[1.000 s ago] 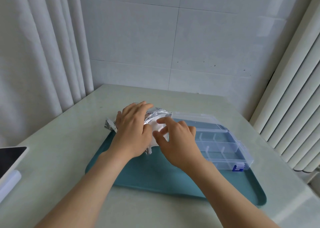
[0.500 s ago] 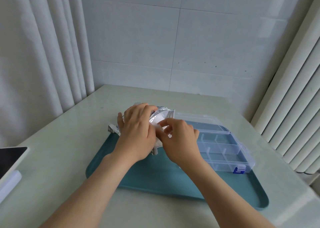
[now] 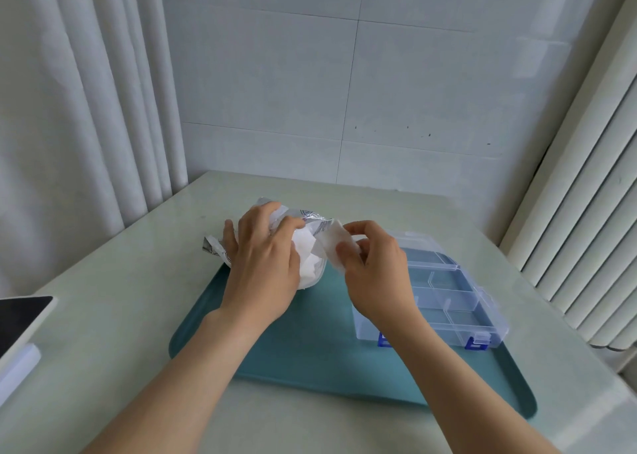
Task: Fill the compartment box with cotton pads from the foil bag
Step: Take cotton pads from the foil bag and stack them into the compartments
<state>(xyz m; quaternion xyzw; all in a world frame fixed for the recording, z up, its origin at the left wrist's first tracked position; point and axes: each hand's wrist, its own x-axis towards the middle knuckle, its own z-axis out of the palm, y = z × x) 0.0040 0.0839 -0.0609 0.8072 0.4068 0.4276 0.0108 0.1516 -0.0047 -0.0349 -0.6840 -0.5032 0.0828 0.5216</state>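
Tiled wall corner at the back, pleated curtains to either side, and below them a pale green worktop [image 3: 103, 315] bearing a teal tray [image 3: 310, 357] toward its near right edge. At the tray's far left corner, spilling onto the worktop: the foil bag [image 3: 312, 222], clamped from above by the left hand [image 3: 262, 271], fingers curled over the crumpled foil, white pads [image 3: 306, 259] showing in the mouth opening rightward. Just right of that mouth, the right hand [image 3: 375, 274], thumb and fingertips pinching one cotton pad [image 3: 332, 243] by its edge, held clear of the bag and above the tray. Decisive relation: compartment box [image 3: 444, 298] lying immediately right of and slightly nearer than the right hand, along the tray's right side. Long axis running from the far side toward the near right corner. Lid apparently folded back at the far end, blue latches [image 3: 477, 341] at the near end, no pads seen in the visible compartments. Right hand plainly the nearer one, overlapping the box's left wall in view. Left hand farther off and occupied with the bag. Probably calls for only a short carry rightward and down. Against half a second ago: then both hands bunched at the bag's mouth, right fingers at the opening. Now parted, pad drawn out, left grip unchanged. At the worktop's left edge, a dark-screened tablet [image 3: 20, 319].
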